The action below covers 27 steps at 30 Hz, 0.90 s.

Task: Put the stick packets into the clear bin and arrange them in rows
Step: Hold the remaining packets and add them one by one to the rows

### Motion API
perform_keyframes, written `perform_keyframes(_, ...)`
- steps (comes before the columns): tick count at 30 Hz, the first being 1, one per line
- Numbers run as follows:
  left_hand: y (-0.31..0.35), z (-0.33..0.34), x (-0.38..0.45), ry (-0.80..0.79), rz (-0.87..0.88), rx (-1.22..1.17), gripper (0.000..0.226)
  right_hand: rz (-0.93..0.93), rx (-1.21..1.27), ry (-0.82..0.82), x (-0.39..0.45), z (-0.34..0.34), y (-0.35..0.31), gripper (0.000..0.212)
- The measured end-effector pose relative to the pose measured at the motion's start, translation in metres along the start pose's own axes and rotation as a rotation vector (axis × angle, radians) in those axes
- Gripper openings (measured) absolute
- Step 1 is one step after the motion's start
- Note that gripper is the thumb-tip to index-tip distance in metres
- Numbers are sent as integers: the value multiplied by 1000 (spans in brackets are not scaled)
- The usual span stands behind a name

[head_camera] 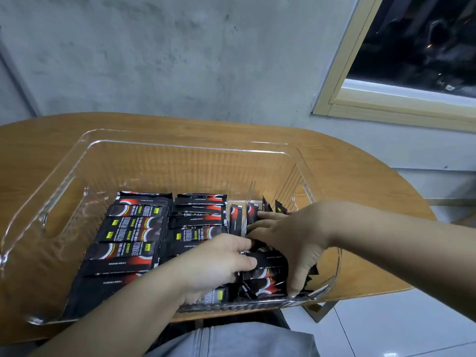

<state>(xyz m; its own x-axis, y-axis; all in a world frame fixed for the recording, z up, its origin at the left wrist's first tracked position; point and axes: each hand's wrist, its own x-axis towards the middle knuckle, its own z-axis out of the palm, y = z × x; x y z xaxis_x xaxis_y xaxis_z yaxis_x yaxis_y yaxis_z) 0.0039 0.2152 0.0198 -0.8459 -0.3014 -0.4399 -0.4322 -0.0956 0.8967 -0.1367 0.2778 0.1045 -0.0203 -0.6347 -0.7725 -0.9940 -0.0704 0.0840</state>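
A clear bin (64, 176) stands on the wooden table. Inside it lie several black stick packets (134, 228) with red and yellow print, in two rows at left and middle. More packets (268, 276) lie in a looser bunch at the bin's right side, some standing on edge. My left hand (219, 264) is inside the bin, its fingers resting on that bunch. My right hand (291, 240) reaches in from the right, fingers spread flat over the packets and the thumb down by the bin's near wall.
The oval wooden table (38, 140) stands against a grey concrete wall. A window with a pale wooden frame (334, 99) is at the upper right. Tiled floor (386, 318) shows to the right, and my grey-clad lap is below the table edge.
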Motion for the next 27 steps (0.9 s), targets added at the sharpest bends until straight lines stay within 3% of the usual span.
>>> perform_keyframes(13, -4, 2, -4, 35, -47, -55, 53, 14, -147, -21, 14, 12, -7, 110)
perform_keyframes(20, 1, 4, -8, 91, -70, -115, 24, -12, -109, -41, 15, 10, -5, 101)
perform_keyframes(27, 3, 5, -10, 126, -41, -86, 21, -75, -81, -34, 21, 12, -7, 84)
